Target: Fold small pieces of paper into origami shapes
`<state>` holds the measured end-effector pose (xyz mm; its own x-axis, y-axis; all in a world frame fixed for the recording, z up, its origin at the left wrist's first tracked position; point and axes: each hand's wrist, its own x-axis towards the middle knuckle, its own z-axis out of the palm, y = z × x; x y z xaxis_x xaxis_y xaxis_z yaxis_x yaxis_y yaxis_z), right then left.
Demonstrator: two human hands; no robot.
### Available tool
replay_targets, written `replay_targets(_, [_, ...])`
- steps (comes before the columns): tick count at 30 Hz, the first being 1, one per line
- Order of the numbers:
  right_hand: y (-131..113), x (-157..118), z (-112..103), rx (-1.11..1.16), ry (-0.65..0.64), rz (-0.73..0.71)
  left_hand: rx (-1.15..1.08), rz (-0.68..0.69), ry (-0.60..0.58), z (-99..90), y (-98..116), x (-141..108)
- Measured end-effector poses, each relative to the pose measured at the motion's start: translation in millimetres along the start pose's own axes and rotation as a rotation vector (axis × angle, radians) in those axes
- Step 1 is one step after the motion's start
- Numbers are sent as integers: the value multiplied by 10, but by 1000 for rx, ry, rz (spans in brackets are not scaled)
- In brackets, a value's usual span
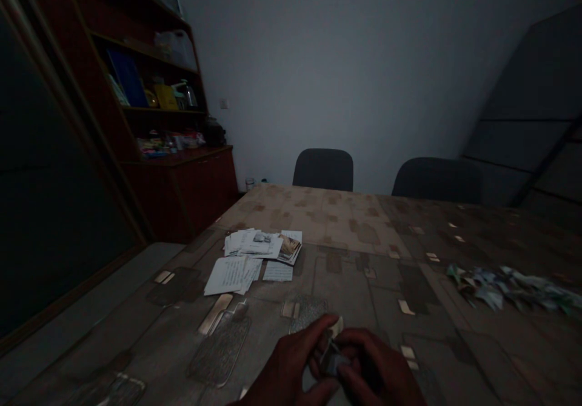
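Close together at the bottom of the view, my left hand [295,360] and my right hand [375,363] are both closed on one small folded piece of paper [334,360]. Pale and greyish parts of it show between the fingers; the rest is hidden, and its exact shape is hard to make out in the dim light. Beyond my hands, to the left, lies a loose pile of printed paper cards [259,245], some with text and some with pictures. Off to the right stretches a row of crumpled or folded paper pieces [513,288].
A patterned cloth covers the table [345,218]. Two dark chairs [324,168] stand at its far side, before a plain wall. To the left rises a red-brown cabinet [182,182] with filled shelves. A dark panelled surface [522,103] stands at the right.
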<state>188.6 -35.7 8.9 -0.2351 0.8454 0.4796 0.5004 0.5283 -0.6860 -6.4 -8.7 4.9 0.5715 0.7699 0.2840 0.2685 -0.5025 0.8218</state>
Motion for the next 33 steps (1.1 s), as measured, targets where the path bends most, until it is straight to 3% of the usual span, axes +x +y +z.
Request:
replay_targets(10, [39, -17, 14, -12, -13, 54, -86, -124, 89, 26, 25, 46])
replay_targets(22, [-3, 9, 4, -42, -73, 23, -54, -90, 103, 33, 31, 26])
replay_targets(33, [-83, 13, 1, 41, -2, 97, -242, -257, 125, -39, 176, 103])
